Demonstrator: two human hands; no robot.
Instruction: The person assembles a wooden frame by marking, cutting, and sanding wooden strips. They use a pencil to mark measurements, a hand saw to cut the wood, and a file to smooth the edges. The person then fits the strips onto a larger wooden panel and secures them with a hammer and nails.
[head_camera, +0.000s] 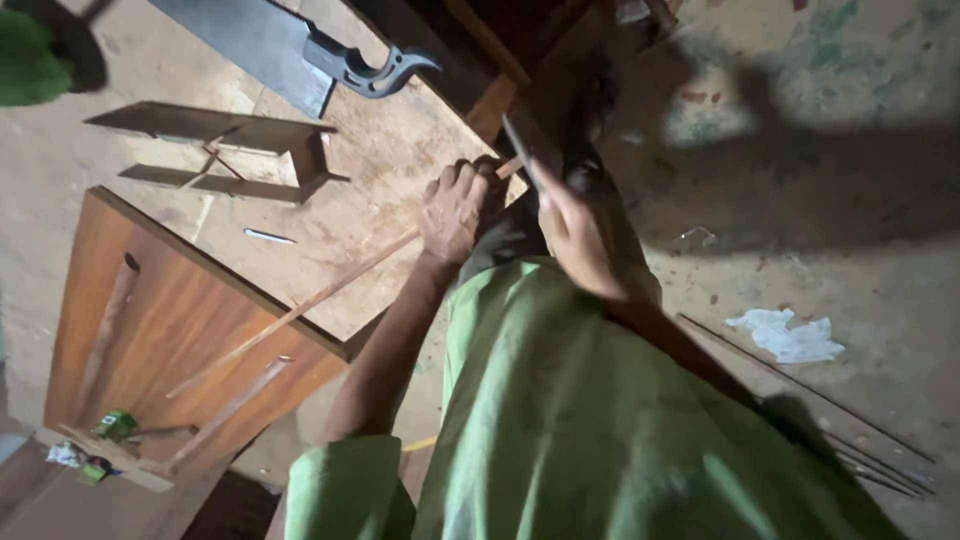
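Observation:
My left hand (457, 207) is closed around one end of a long thin wooden strip (300, 310) that lies slanted across the workbench (380, 150). Close beside it, my right hand (580, 235) grips a thin flat blade-like tool (520, 150) whose tip meets the strip's end near the bench edge. My green shirt fills the lower middle of the view and hides what lies under my arms.
A handsaw (290, 50) with a dark handle lies at the bench's far side. An L-shaped wooden piece (230, 150) and a small white stick (268, 236) rest on the bench. A brown board (170, 320) holds wooden sticks. Crumpled white paper (790, 335) and thin rods (850, 430) lie on the floor.

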